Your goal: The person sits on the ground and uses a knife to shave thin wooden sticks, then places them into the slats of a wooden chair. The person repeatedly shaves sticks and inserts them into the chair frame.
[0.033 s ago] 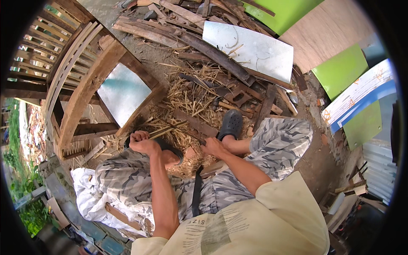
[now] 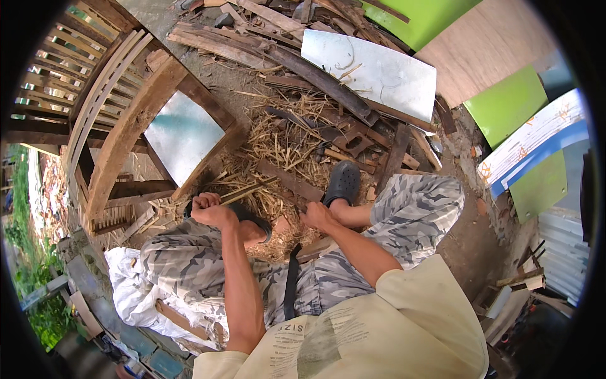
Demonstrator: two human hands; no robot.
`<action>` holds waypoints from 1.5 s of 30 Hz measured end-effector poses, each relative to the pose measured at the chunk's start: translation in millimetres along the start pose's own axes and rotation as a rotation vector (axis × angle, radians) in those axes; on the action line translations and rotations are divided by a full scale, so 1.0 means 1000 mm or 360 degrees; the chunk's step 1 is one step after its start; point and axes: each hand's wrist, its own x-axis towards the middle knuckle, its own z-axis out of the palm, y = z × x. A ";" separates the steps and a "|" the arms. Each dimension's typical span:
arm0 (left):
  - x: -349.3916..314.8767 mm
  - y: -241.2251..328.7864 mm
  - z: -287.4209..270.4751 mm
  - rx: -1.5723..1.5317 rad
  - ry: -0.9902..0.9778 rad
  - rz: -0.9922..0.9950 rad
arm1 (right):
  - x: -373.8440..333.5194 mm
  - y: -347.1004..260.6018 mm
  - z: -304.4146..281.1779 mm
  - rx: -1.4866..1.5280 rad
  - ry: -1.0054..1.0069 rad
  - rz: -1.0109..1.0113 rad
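One floor [image 2: 467,249]: bare, brown, littered, under everything listed here.

One frame [image 2: 136,129]: timber, slatted, toward the floor's left edge, a pale panel set in it.

One pile of planks [image 2: 214,44]: rough, crossed at odd angles, toward the floor's far edge. One white sheet [image 2: 379,72] lies on it; a knock to the uneven timber beneath could make it slide.

One spread of shavings [image 2: 278,142]: loose, mid-floor, between frame and planks. Risk: poor footing, and small pieces easily lost in the litter.

Two shoes [image 2: 344,183]: dark, planted at the near side of the shavings, ankles bare.

Two hands, both bare. Left hand [image 2: 213,211]: closed round the strip, near the left shoe. Right hand [image 2: 315,216]: fingers curled, just beside the right ankle; cannot tell whether it grips anything. A slip there could strike the ankle.

One strip [image 2: 254,189]: thin, narrow, reaching from the left hand out over the shavings, its far end apparently unsupported. Likely faults: snapping if bent hard, turning in a loose grasp, or splintering into unprotected skin if dragged through the fingers.
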 end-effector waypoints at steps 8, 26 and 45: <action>0.010 -0.005 0.002 0.0016 0.0040 -0.0010 | 0.011 0.015 0.010 0.0005 0.0278 -0.0062; -0.009 -0.005 -0.009 0.0091 -0.0370 0.0069 | -0.102 -0.083 -0.021 0.0192 0.0400 -0.0826; 0.003 -0.016 -0.007 -0.0354 -0.0368 -0.0268 | -0.028 -0.038 -0.006 0.0083 0.0150 -0.0145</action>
